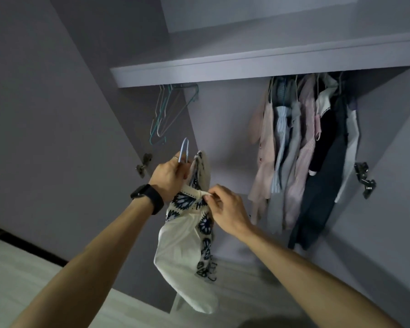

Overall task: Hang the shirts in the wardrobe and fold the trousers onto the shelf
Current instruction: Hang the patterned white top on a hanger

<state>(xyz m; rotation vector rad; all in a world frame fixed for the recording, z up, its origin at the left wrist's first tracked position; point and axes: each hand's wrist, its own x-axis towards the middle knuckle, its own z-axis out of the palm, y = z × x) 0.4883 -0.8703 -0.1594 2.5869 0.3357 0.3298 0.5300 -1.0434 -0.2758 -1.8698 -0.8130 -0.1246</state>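
Shirt-hanging in progress at an open grey wardrobe [223,119]: the person's left hand [168,178], a black band [149,197] on its wrist, grips the neck of a pale blue wire hanger [184,150], whose hook stands just above the knuckles. The right hand [225,207] pinches the trimmed edge of a cream fabric shirt with navy crochet flower panels [185,245], apparently drawing it over the hanger's arm. The shirt hangs between and below both hands. Up and away from the left hand dangle empty teal and pale wire hangers [162,114]; up beyond the right hand a row of pink, striped, grey and dark garments [305,150] hangs under the pale grey shelf [246,67]. The rail itself is hidden. Next, by this reading, the shoulder needs seating, then the hook lifting to the gap above both hands. No trousers in view.
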